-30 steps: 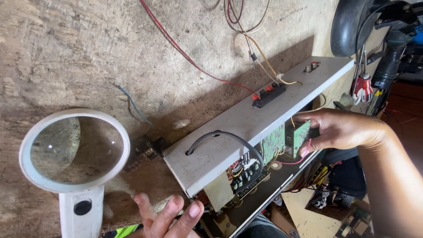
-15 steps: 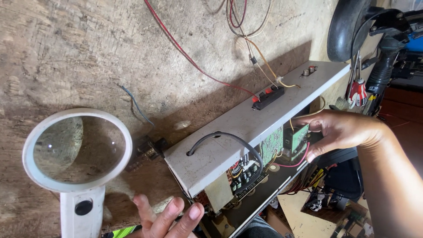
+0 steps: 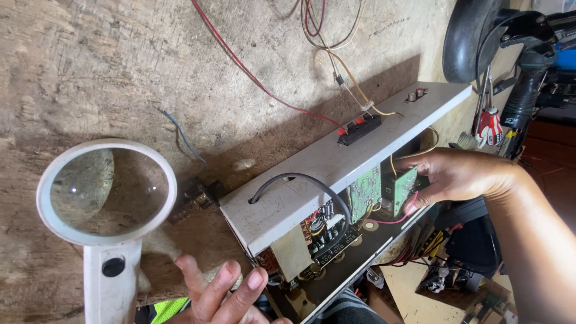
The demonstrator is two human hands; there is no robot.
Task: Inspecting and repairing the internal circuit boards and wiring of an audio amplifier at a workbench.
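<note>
An open grey metal device case lies tilted on the worn wooden bench, its inside with green circuit boards and capacitors facing me. My right hand reaches into the open side and its fingers touch the green board by a red wire. My left hand is at the bottom edge, fingers spread and empty, just below the case's near corner. A black cable loops over the case.
A white-framed magnifying lens on a stand is at the left. Red, yellow and black wires run across the bench to a black terminal block. A red-handled tool and black gear sit at the right.
The view has shifted slightly. Both hands stay in nearly the same places, the right one still at the green board.
</note>
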